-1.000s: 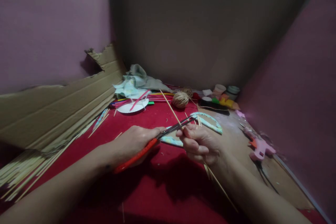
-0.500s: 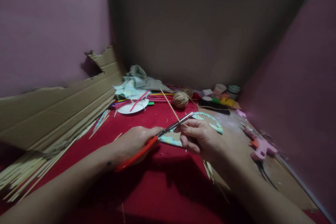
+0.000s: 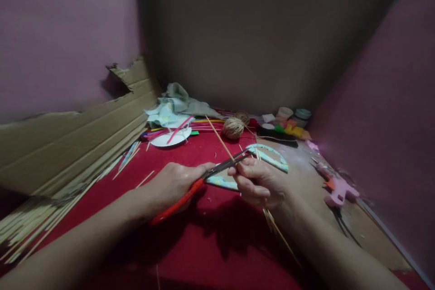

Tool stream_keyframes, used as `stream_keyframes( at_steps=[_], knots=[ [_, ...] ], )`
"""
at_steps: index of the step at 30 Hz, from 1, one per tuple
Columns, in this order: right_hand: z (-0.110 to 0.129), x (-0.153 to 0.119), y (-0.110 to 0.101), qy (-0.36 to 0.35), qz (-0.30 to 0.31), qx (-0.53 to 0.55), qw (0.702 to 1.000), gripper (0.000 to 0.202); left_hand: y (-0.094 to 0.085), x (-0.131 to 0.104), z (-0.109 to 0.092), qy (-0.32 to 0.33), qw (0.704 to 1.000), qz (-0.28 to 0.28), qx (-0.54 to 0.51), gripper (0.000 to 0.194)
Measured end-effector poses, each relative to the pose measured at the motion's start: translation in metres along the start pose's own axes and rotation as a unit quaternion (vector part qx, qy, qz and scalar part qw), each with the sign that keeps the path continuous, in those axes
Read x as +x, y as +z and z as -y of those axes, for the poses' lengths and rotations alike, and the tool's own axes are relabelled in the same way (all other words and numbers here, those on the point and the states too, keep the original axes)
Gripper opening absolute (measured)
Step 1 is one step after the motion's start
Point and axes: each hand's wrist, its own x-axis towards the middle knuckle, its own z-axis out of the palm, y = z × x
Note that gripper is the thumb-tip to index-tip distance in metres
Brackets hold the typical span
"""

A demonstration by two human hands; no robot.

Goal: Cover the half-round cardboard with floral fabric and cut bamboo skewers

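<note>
My left hand (image 3: pixel 175 186) is closed round the red handles of a pair of scissors (image 3: pixel 180 199), whose blades point right and away. A thin wooden stick (image 3: pixel 219 136) slants up and left from between the blades. Its lower end is pinched in the fingers of my right hand (image 3: pixel 256 179), close to the blade tips. Below the hands lie two cardboard pieces edged with pale blue patterned cloth: one (image 3: pixel 220 181) is partly hidden by my hands, the half-round other (image 3: pixel 273 158) sits further right. More sticks (image 3: pixel 272 222) lie beneath my right wrist.
Many loose sticks (image 3: pixel 30 222) lie left along a cardboard sheet (image 3: pixel 78 140). At the back are crumpled cloth (image 3: pixel 175 106), a white disc (image 3: pixel 166 139), pink pipe cleaners (image 3: pixel 210 127) and a twine ball (image 3: pixel 233 128). A pink glue gun (image 3: pixel 340 190) lies right with its cord.
The scissor blades have opened a little around the stick's lower end. My right hand's fingers have shifted slightly, and the loose sticks behind it show more. The stick still leans left.
</note>
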Motion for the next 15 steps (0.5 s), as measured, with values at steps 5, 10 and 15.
stream_keyframes(
  at_steps=[5,10,15],
  knots=[
    [-0.001,0.005,0.001,-0.047,-0.089,-0.037,0.994,0.010,-0.003,0.004,-0.008,-0.081,0.993,0.036,0.079,0.039],
    [-0.002,0.007,-0.001,-0.053,-0.122,-0.059,0.989,0.008,0.000,0.009,-0.009,-0.093,0.993,0.032,0.062,0.029],
    [0.001,0.003,-0.001,-0.061,-0.108,-0.073,0.990,0.008,-0.003,0.004,0.002,-0.043,0.999,0.025,-0.012,0.039]
  ],
)
